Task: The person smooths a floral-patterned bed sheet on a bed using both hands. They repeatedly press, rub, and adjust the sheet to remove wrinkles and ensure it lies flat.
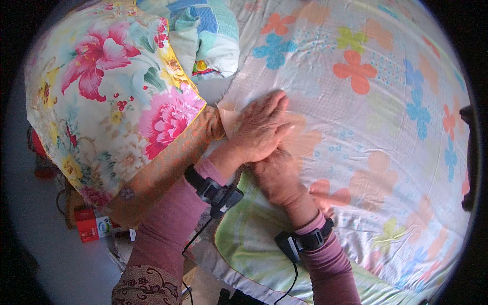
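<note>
A thin pale sheet (pixel 381 126) printed with orange, blue and green flowers spreads before me. My left hand (pixel 259 126) lies flat on it near its frayed left edge, fingers stretched out and nothing visible in its grasp. Just below, my right hand (pixel 278 175) rests on the sheet's edge, slightly blurred. Its fingers are tucked against the heel of my left hand and partly hidden, so whether they pinch the cloth is unclear. Under the sheet, a green blanket (pixel 248 225) with a pale border shows beside my right wrist.
A pillow (pixel 110 87) in a floral, yellow-edged cover lies at left, over brown patterned fabric (pixel 171 164). Folded towel-like bedding (pixel 217 42) sits at the top. On the floor stands a red box (pixel 87 225). Cables hang from black wrist-strap devices (pixel 213 192) on both arms.
</note>
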The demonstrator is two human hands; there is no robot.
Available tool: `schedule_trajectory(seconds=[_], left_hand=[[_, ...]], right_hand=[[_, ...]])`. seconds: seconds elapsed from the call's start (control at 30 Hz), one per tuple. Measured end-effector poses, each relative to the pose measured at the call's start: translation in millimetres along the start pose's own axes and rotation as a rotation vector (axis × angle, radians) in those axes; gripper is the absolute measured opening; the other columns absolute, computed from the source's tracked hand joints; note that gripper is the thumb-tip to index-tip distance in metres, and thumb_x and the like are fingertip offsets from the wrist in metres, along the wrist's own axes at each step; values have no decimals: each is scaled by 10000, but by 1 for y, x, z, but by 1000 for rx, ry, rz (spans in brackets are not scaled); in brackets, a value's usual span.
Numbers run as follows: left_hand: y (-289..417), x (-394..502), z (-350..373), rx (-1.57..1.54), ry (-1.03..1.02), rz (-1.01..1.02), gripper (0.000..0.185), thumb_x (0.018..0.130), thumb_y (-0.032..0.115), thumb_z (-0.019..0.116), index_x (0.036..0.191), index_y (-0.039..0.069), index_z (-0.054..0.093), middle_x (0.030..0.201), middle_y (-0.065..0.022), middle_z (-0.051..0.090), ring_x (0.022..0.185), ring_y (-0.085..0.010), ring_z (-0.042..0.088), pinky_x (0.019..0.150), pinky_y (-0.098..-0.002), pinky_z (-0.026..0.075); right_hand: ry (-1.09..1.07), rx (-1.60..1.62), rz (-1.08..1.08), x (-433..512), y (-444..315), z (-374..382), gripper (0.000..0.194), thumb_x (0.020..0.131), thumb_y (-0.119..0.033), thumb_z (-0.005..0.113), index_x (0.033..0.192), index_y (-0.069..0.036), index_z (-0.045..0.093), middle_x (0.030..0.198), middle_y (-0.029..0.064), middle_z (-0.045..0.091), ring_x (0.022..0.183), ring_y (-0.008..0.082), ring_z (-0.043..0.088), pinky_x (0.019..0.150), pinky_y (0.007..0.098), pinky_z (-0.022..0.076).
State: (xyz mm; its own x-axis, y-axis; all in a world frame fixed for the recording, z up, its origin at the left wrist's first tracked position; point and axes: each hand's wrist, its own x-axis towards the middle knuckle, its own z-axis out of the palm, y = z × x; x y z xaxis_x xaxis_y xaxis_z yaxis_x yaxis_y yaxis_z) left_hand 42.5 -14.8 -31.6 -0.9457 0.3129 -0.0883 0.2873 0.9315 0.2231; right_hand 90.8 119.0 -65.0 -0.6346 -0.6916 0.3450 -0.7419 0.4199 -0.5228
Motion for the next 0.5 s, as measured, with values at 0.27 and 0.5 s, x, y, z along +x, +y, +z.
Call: schedule_trajectory(seconds=[0.27, 0.5], left_hand=[[-29, -8, 4, 34, -12, -9, 760, 1046, 395, 513, 1660, 81, 196, 1726, -140, 188, 1580, -331, 205, 1237, -571, 168], [-49, -12, -4, 177, -72, 1, 866, 995, 462, 582, 1678, 131, 164, 1737, -133, 150, 1594, -335, 165, 1236, -599, 134]], right_hand=[[44, 130, -145, 4, -2, -9, 462, 830, -216, 654, 1252, -29, 653, 1353, 176, 643, 1400, 360, 512, 1250, 524, 297], [-20, 217, -182, 2, -12, -4, 532, 819, -251, 642, 1303, -30, 657, 1411, 167, 617, 1409, 343, 498, 1268, 510, 258]])
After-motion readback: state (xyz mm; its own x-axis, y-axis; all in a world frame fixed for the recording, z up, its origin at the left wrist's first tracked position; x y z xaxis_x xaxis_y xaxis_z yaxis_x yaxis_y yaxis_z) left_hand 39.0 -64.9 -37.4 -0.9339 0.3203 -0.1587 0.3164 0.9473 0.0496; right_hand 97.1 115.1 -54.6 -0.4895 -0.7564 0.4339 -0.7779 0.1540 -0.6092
